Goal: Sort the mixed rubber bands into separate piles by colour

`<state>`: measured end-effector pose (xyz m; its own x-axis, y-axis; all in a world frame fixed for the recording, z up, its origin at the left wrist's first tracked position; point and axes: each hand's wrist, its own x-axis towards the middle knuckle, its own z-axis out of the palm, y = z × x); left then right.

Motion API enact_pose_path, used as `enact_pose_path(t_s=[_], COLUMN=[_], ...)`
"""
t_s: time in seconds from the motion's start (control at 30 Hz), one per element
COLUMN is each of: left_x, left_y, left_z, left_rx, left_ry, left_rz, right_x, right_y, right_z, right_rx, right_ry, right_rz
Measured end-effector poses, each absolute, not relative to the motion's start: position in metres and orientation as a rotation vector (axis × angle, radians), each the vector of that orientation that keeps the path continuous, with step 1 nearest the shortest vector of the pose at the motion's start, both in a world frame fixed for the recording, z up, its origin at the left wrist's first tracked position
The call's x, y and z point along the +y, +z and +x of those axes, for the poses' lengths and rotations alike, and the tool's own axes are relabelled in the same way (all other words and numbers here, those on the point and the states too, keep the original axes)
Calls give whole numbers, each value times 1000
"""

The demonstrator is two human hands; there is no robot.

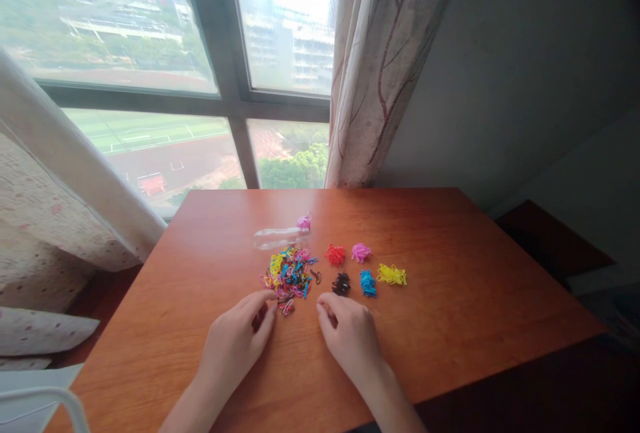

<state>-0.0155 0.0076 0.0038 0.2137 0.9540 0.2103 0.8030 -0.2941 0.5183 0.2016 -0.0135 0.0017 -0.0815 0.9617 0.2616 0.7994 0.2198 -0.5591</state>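
Note:
A mixed heap of small coloured rubber bands (291, 273) lies on the wooden table. At its near left edge is my left hand (239, 330), its curled fingers and thumb slightly apart, with no band visible between them. My right hand (350, 330) rests to the right of the heap, thumb and forefinger tips close together. Whether a band is between those tips is too small to tell. Beyond it sit single-colour piles: black bands (341, 284), blue bands (368, 283), yellow bands (393, 275), red bands (335, 254) and pink bands (361, 252).
Behind the heap lies a clear plastic bag or sleeve (277, 238) with a pink bunch (304, 222) at its right end. The wooden table (465, 286) reaches to the window (235, 103). Curtains (375, 66) hang on both sides. A white curved object (55, 396) stands at lower left.

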Motion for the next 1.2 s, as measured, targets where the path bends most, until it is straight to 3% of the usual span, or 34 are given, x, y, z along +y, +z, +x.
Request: enact_pose_path(t_s=[0.23,0.73,1.2], left_x=[26,22,17], left_y=[21,18,17], left_z=[-15,-6,-19], left_rx=[1876,1430,1597], left_ry=[599,748,659], left_rz=[2228,2155,2213], right_x=[-19,-19,-20], right_y=[-7,-4,-3], right_z=[186,188,188], right_rx=[-1989,-2003,-2022], right_ry=[375,391,359], right_rz=[-1598,-1584,-1588])
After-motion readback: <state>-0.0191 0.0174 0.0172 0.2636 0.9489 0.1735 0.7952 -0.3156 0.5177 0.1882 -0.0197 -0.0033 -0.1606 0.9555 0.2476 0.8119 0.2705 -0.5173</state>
